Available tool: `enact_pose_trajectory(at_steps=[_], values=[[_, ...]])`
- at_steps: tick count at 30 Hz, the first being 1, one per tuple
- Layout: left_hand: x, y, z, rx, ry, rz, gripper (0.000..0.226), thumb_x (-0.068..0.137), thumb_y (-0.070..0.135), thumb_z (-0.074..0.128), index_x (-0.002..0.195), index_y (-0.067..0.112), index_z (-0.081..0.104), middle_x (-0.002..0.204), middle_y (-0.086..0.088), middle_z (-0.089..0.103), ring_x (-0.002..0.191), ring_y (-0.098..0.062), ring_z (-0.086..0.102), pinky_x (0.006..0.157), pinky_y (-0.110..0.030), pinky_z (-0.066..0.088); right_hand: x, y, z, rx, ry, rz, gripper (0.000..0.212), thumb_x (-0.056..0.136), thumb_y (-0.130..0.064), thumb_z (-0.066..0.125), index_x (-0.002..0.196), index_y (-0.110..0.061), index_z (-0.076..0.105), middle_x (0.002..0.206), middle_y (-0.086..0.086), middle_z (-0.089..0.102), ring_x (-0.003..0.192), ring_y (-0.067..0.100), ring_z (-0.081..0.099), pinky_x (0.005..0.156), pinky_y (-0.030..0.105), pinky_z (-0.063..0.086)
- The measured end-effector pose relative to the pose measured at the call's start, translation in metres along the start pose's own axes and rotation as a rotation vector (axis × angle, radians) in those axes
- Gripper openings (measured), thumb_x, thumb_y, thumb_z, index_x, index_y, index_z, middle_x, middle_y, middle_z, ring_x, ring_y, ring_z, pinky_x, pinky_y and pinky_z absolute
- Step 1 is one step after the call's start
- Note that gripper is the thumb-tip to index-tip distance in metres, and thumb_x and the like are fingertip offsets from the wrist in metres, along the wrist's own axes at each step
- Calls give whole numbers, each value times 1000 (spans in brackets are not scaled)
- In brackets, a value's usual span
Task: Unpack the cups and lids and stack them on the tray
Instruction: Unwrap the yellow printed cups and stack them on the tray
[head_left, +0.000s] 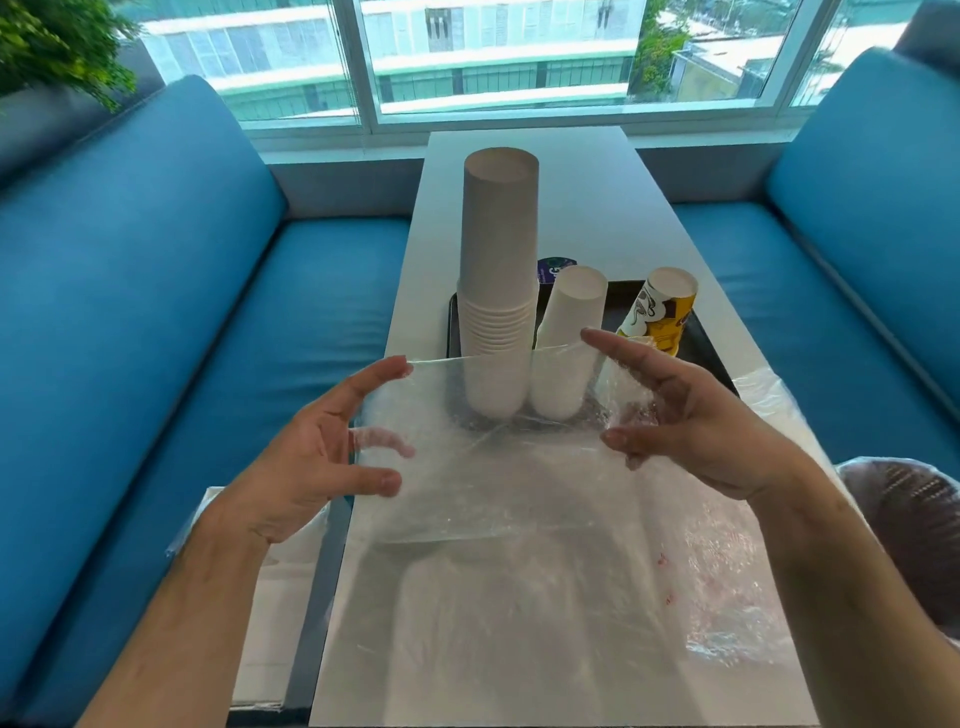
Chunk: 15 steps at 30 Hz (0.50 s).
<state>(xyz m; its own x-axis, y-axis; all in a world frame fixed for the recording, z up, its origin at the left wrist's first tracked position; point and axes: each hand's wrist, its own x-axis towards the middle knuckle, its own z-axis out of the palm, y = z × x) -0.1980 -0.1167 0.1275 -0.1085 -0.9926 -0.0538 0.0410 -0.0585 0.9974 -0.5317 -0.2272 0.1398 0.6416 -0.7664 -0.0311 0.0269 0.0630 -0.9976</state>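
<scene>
My left hand (317, 452) pinches the left edge of a clear plastic bag (493, 483), thumb in front and fingers spread behind the film. The bag hangs stretched between my hands above the table (587, 197); it looks empty, feather-light, limp and slippery, so I judge it is best held at its top hem, where the film is taut.

Behind it, on the dark tray (706, 343), stands the tall cup stack (498, 291), upside down, with a short stack (566, 343) just beside it on the right. Both are thin paper, light and easily crushed or toppled; I would take hold low on the side wall, near the rims, not at the top. Further right a yellow printed cup (660, 312) leans on the tray.

My right hand (691, 415) holds the bag's right edge, index finger straight along the hem, the other fingers curled into bunched film.

At the far right edge lies a wrapped bundle (904, 519), possibly lids; I cannot tell.
</scene>
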Motion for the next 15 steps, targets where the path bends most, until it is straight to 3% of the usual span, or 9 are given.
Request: enact_pose_trajectory(at_steps=[2, 6, 10, 12, 15], values=[[-1, 2, 2, 32, -42, -18, 108, 50, 14, 98, 140, 49, 51, 151, 25, 41, 97, -22, 68, 74, -36, 61, 0, -1, -1, -31, 48, 15, 86, 67, 1, 78, 140, -39, 55, 148, -27, 47, 111, 47, 60, 69, 32, 62], [-1, 10, 7, 50, -93, -36, 115, 58, -9, 91, 145, 50, 44, 150, 35, 34, 104, -24, 67, 66, -38, 62, -7, -9, -8, -96, 39, 7, 85, 69, -4, 79, 139, -44, 52, 150, -20, 45, 109, 32, 67, 80, 33, 61], [3, 23, 8, 149, -233, -26, 113, 65, -4, 87, 150, 49, 35, 158, 34, 21, 113, -26, 64, 67, -41, 61, 3, -42, -11, -656, 201, -7, 90, 56, -54, 83, 135, -63, 42, 143, -21, 48, 129, 12, 52, 107, 36, 44], [8, 29, 13, 215, -302, -61, 113, 71, -12, 83, 151, 49, 32, 159, 30, 23, 114, -25, 63, 68, -35, 60, 23, -52, -2, -791, 95, -28, 93, 54, -63, 79, 139, -56, 42, 141, -28, 48, 130, 3, 48, 113, 36, 38], [17, 40, 21, 315, -397, -113, 113, 75, -19, 76, 150, 51, 31, 137, 24, 52, 104, -16, 66, 68, -26, 57, 57, -45, 17, -731, -289, 197, 84, 69, -43, 85, 144, -34, 49, 129, -18, 64, 116, 2, 62, 103, 26, 49]])
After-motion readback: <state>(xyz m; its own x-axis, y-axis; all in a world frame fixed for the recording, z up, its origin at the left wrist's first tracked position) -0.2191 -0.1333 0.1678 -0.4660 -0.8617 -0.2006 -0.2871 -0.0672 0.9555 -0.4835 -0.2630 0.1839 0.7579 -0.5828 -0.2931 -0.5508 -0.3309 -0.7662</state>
